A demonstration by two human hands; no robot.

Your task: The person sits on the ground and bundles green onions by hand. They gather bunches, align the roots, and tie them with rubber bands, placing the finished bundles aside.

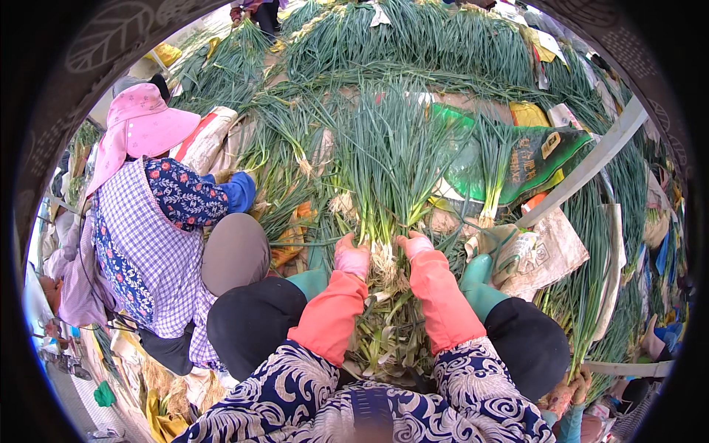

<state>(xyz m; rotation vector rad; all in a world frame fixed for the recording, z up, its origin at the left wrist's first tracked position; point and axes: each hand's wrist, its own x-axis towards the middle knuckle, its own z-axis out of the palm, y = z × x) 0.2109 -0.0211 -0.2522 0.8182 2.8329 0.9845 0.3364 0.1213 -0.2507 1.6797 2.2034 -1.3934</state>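
A bunch of green onions (pixel 382 221) lies before me, its white roots toward my body and its long leaves pointing away. My left hand (pixel 353 256), in a pinkish covering, is at the left side of the stems. Opposite it, my right hand (pixel 416 244) has its thumb and fingers close to the right side. What either hand grips is hidden among the stalks. A thin green strand (pixel 304 244) runs leftward from my left hand. Trimmed leaves and peelings (pixel 385 338) are heaped between my knees.
At left sits a person in a pink sun hat (pixel 147 119). A small onion bunch (pixel 493 171) rests on a green plastic sack (pixel 462 160). At lower right, another person's hand (pixel 579 385) holds onions beside a pale curved bar (pixel 587 166). Onion rows (pixel 410 44) span the back.
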